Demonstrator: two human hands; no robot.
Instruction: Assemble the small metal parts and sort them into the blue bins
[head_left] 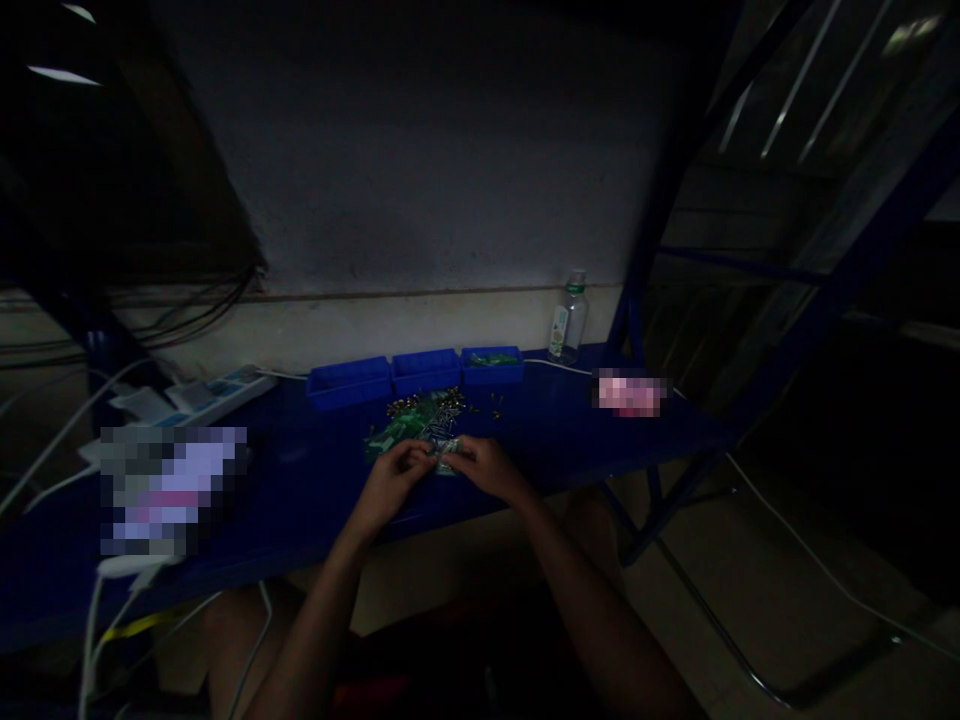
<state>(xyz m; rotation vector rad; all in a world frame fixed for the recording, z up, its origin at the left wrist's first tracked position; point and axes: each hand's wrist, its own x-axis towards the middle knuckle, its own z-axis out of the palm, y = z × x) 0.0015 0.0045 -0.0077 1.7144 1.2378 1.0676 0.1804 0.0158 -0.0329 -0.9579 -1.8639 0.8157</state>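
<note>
My left hand (396, 478) and my right hand (486, 466) meet near the front edge of the blue table (300, 480). Both are closed, pinching a small clear plastic bag (448, 462) between the fingertips. What the bag contains is too dark and small to make out. Just beyond my left hand lies a heap of green-and-clear small bags (397, 428). Silvery screw-like pieces (447, 420) are piled behind the fingers, with brass-coloured small parts (401, 406) along the back of the heap.
Three blue bins line the back: a left bin (349, 383), a middle bin (426, 371) and a right bin (491, 372) with green bags inside. A clear bottle (570, 325) stands at right. A power strip (225, 392) with cables lies left. Two blurred-out items flank the work area.
</note>
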